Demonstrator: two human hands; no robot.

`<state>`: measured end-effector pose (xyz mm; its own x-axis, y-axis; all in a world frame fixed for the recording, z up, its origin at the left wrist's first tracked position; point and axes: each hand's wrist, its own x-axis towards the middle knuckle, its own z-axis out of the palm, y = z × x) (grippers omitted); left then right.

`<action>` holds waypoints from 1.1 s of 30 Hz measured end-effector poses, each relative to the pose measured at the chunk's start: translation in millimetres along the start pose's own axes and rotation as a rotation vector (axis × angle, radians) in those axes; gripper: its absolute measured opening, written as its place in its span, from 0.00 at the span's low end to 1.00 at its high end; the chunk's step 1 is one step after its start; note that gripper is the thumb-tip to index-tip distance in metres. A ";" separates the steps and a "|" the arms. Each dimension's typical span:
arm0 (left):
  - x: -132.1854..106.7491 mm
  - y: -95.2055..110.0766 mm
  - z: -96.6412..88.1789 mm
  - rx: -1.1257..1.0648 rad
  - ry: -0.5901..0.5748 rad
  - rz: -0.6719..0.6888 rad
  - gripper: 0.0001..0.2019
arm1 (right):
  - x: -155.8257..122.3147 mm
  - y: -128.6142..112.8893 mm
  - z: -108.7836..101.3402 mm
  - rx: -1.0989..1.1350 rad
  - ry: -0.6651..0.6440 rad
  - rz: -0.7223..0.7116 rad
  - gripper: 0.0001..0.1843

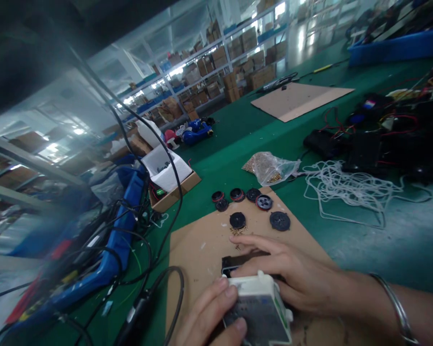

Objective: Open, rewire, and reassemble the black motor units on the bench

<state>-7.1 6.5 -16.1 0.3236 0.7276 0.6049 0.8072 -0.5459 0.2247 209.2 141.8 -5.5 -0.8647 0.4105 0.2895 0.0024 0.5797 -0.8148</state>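
White housing (260,313), with grey label panel, at bottom centre of the head view, lying on a cardboard sheet (197,274); left hand (211,317) closed on its near side, fingers curled over the edge; right hand (286,274) comes in from the right, narrow, fingers and thumb laid across the far end; black part (235,263) sits against that end, partly hidden by the right hand; cannot tell whether the right hand grips the housing, the black part or both; bangle (395,305) on the right wrist.

Step in hand: both hands are handling the housing and black part together; exact operation hidden by the fingers.

Just beyond the fingers, on the cardboard: black discs (279,221), some with red rims (263,202), set in a loose group; brass screws (237,230) scattered by one disc; black corded tool (140,317) lies beside the sheet, left of the hands.

Further out, on the green tabletop (234,144): clear bag (270,168) of brass parts; white cord (346,188) in loose loops; black wired units (368,139) in a heap; second cardboard sheet (296,101); foam-lined box (168,175); blue bin (397,45) at far right; shelves (202,72) of cartons behind.
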 end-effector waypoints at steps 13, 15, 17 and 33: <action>7.1 -5.4 3.0 -0.313 -0.058 -0.231 0.23 | 5.9 12.6 8.8 -0.154 0.088 -0.184 0.18; 11.2 -2.4 4.5 -0.342 -0.027 -0.279 0.22 | 7.2 13.5 7.0 -0.131 0.080 -0.219 0.17; 16.4 0.9 5.9 -0.380 0.004 -0.327 0.20 | 7.8 13.5 3.8 -0.142 0.057 -0.214 0.16; 32.8 11.9 9.6 -0.497 0.097 -0.368 0.17 | 8.3 -5.8 25.5 -0.123 0.317 0.105 0.15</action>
<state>17.8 27.8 -0.9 0.0029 0.8764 0.4815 0.5238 -0.4115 0.7458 189.2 123.9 -11.1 -0.6580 0.6588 0.3648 0.1596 0.5954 -0.7874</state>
